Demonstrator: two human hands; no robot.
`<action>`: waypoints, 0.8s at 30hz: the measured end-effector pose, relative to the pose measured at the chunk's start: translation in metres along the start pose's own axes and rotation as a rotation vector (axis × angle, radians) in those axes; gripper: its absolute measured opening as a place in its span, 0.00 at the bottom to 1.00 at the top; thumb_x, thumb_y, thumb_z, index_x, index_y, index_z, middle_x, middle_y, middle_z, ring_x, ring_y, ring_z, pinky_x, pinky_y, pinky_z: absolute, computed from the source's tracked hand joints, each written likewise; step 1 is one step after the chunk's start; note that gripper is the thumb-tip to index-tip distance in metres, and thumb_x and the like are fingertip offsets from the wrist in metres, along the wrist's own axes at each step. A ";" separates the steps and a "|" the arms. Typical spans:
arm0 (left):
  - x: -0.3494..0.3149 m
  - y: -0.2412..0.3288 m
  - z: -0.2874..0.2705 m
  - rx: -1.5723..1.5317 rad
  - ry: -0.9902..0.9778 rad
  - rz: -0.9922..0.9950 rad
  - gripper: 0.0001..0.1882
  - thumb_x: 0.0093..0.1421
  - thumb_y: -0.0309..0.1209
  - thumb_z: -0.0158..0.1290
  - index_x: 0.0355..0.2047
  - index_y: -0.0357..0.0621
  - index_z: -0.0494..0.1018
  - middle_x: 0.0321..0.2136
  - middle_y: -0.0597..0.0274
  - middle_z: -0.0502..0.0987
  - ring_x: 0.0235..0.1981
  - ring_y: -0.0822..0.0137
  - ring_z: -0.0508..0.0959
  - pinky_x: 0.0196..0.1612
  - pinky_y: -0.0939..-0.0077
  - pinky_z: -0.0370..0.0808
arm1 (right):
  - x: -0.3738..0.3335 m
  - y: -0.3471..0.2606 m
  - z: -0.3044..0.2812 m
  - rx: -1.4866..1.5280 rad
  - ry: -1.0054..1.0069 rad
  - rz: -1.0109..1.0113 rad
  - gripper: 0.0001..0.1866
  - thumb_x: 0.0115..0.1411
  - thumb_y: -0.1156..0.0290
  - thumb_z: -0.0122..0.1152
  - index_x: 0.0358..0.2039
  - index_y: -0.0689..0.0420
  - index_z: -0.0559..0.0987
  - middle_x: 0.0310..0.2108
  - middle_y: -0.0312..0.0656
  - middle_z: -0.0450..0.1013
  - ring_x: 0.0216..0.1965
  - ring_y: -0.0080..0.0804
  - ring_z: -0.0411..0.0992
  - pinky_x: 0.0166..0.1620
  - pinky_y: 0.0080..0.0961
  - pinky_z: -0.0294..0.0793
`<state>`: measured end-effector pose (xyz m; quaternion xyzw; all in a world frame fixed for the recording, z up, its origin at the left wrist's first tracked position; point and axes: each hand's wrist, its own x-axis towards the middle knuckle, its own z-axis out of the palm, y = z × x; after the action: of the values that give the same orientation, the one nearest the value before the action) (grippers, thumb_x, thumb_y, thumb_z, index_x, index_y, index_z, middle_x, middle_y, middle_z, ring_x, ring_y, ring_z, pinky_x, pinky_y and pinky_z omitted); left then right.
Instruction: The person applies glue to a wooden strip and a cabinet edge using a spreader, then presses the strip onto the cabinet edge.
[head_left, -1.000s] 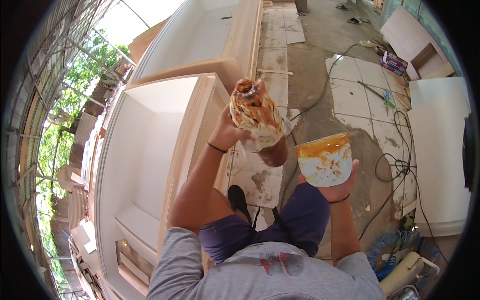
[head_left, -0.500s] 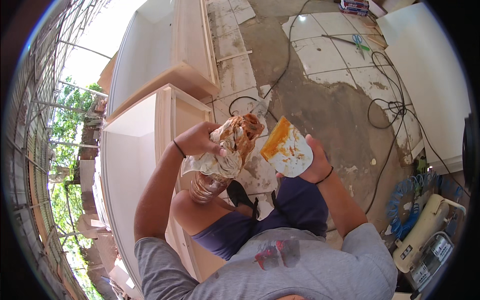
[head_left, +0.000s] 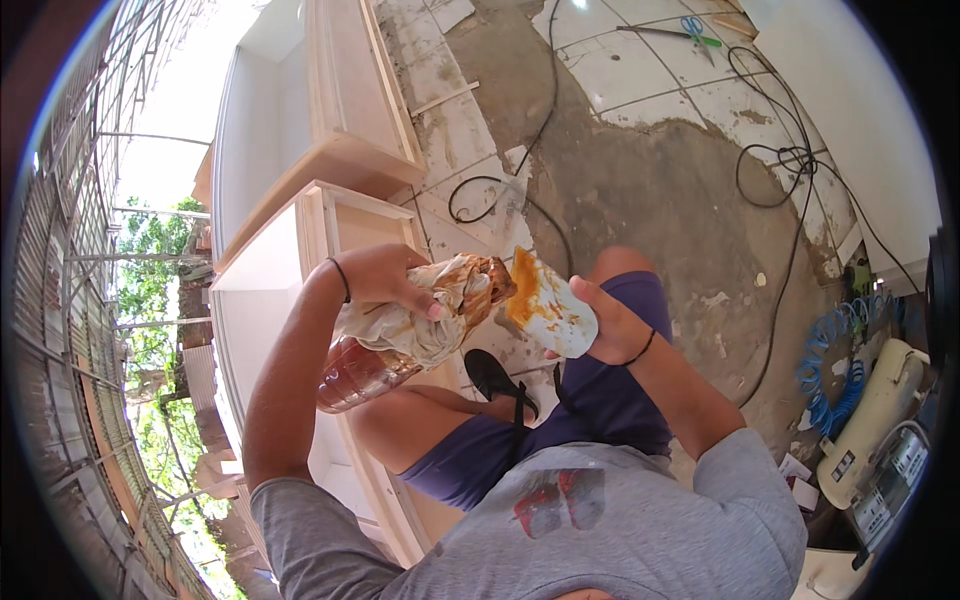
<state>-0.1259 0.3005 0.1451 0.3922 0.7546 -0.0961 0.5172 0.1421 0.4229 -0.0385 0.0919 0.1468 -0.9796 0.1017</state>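
Observation:
My left hand [head_left: 393,283] is closed around a crumpled whitish plastic bag [head_left: 405,325] smeared with brown. The bag wraps the upper part of a clear plastic bottle [head_left: 362,378] with reddish-brown contents or stains. The bottle lies tilted above my left knee, its wrapped end toward the right. My right hand [head_left: 618,325] grips a flat white spreader [head_left: 560,318] coated with orange-brown paste, thickest along its far left edge. That edge is right beside the stained end of the bag; I cannot tell whether they touch.
Pale wooden cabinets [head_left: 345,215] stand at my left. A black cable [head_left: 545,125] crosses the broken tile floor. Scissors [head_left: 692,28] lie far off. At the right are a tangled cord [head_left: 795,160], a coiled blue hose [head_left: 835,370] and a cream tank [head_left: 870,420].
The bottle has tipped over further, its bottom swinging left and up. The spreader has moved left and turned, bringing its pasted edge closer to the bag's stained end. The whole view has shifted slightly.

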 end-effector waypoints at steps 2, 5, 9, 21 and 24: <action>-0.002 0.000 0.000 -0.001 -0.023 -0.037 0.37 0.38 0.56 0.69 0.42 0.39 0.79 0.32 0.55 0.82 0.33 0.62 0.82 0.43 0.69 0.75 | 0.001 0.005 0.000 -0.008 0.024 0.020 0.28 0.65 0.44 0.49 0.53 0.54 0.74 0.44 0.37 0.78 0.41 0.25 0.78 0.36 0.31 0.80; -0.005 0.003 0.002 -0.006 -0.037 -0.061 0.36 0.39 0.55 0.69 0.41 0.39 0.80 0.31 0.55 0.82 0.33 0.63 0.82 0.43 0.70 0.75 | 0.003 0.010 0.005 -0.042 0.061 0.045 0.29 0.65 0.43 0.50 0.52 0.54 0.74 0.43 0.36 0.78 0.40 0.24 0.77 0.34 0.29 0.79; -0.009 -0.002 0.007 -0.041 -0.051 -0.086 0.37 0.39 0.56 0.69 0.41 0.39 0.80 0.31 0.56 0.82 0.33 0.63 0.82 0.43 0.71 0.76 | 0.002 0.015 0.013 -0.064 0.075 0.060 0.30 0.64 0.42 0.50 0.53 0.54 0.73 0.43 0.36 0.78 0.41 0.24 0.76 0.34 0.28 0.78; -0.015 -0.007 0.011 -0.015 -0.039 -0.070 0.37 0.39 0.57 0.68 0.40 0.39 0.80 0.30 0.56 0.82 0.32 0.63 0.82 0.42 0.71 0.76 | 0.005 0.022 0.010 -0.060 0.011 0.070 0.31 0.66 0.43 0.48 0.57 0.56 0.70 0.48 0.42 0.76 0.44 0.31 0.77 0.39 0.35 0.79; -0.014 -0.010 0.011 -0.004 -0.016 -0.045 0.36 0.40 0.57 0.68 0.39 0.39 0.80 0.30 0.56 0.82 0.32 0.63 0.82 0.42 0.70 0.76 | 0.003 0.019 0.022 -0.096 0.072 0.058 0.32 0.64 0.39 0.49 0.52 0.55 0.74 0.42 0.38 0.78 0.39 0.25 0.77 0.34 0.25 0.79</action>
<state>-0.1226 0.2806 0.1494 0.3732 0.7594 -0.1090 0.5217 0.1406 0.3978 -0.0231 0.1262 0.1946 -0.9641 0.1291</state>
